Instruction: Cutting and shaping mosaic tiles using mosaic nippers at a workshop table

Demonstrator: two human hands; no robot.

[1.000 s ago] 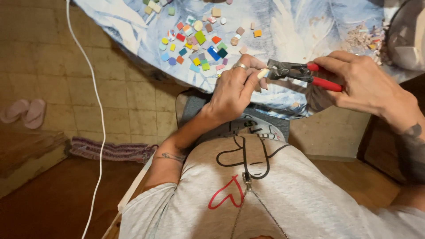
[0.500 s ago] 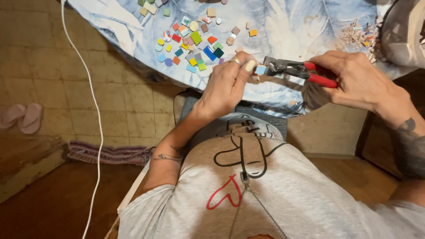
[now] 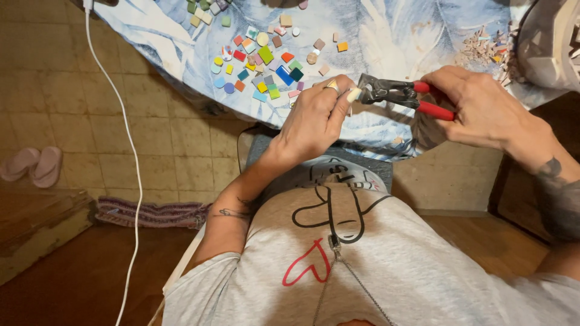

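Near the frame's upper middle, the left hand (image 3: 314,118) pinched a small pale tile (image 3: 353,95) in its fingertips, holding it against the nose of the red-handled nippers (image 3: 402,95). The right hand (image 3: 477,108), upper right, had its grip clenched round the nippers' handles. Coloured tiles (image 3: 266,57) lay scattered on the table (image 3: 393,36) just above.

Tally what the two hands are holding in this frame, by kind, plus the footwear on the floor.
Red-handled nippers, in right hand: 1
Small pale tile piece, in left hand: 1
Pink slippers: 2
Total: 4
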